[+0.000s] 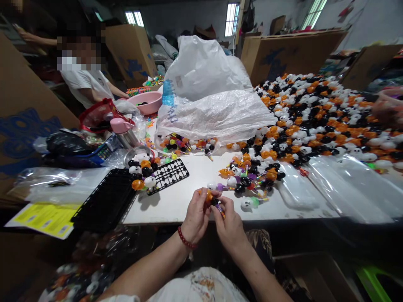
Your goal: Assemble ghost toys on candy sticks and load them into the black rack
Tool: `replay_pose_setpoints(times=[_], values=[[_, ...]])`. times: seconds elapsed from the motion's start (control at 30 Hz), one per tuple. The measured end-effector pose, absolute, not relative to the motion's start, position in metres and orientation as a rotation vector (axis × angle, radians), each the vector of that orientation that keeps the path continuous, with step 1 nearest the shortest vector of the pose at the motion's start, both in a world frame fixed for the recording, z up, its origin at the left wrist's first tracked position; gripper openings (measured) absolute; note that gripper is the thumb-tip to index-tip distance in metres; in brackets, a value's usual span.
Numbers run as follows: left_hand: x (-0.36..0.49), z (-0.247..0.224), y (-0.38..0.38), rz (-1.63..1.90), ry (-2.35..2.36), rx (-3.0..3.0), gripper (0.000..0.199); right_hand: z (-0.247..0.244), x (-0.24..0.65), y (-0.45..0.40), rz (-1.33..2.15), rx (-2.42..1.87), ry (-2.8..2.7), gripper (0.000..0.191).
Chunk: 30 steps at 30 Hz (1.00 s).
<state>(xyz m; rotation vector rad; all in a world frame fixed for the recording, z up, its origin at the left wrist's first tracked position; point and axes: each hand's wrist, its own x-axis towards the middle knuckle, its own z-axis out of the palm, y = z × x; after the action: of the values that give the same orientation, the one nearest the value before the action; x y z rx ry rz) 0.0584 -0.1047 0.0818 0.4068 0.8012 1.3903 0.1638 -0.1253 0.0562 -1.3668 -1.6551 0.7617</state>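
Note:
Both hands meet over the table's front edge. My left hand [197,214], with a red bead bracelet at the wrist, is closed on an orange pumpkin-shaped piece [208,196]. Fingers of my right hand [227,216] pinch a thin multicoloured stick [220,208] with a dark part at its top, touching the orange piece. Just beyond lies a small heap of orange, black and white figures on coloured sticks [244,180]. A white figure with a green collar [249,203] rests right of my hands. Several figures stand in a black grid rack [171,174] to the left.
A large pile of orange, black and white heads [315,121] covers the right side. Clear plastic bags [349,184] lie in front of it. Black trays [105,199], a steel flask [124,132] and a pink basin [146,102] are left. A person [91,86] sits at the back left.

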Motion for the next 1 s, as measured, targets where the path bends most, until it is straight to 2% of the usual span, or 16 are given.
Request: replay_pose_setpoints(times=[0.3,0.43,0.67,1.0], values=[[0.054,0.076,-0.105,1.355,0.868,0.411,0.032,0.062,0.171,-0.121,0.868,-1.173,-1.613,0.030],[0.053,0.070,-0.107,1.357,0.993,0.610,0.033,0.062,0.174,-0.121,0.803,-1.165,-1.639,0.030],[0.054,0.067,-0.113,1.371,1.353,0.928,0.040,0.051,0.166,-0.129,0.794,-1.316,-1.531,0.016],[0.066,0.058,-0.123,1.412,1.260,0.795,0.037,0.049,0.162,-0.132,0.933,-1.344,-1.467,0.018]])
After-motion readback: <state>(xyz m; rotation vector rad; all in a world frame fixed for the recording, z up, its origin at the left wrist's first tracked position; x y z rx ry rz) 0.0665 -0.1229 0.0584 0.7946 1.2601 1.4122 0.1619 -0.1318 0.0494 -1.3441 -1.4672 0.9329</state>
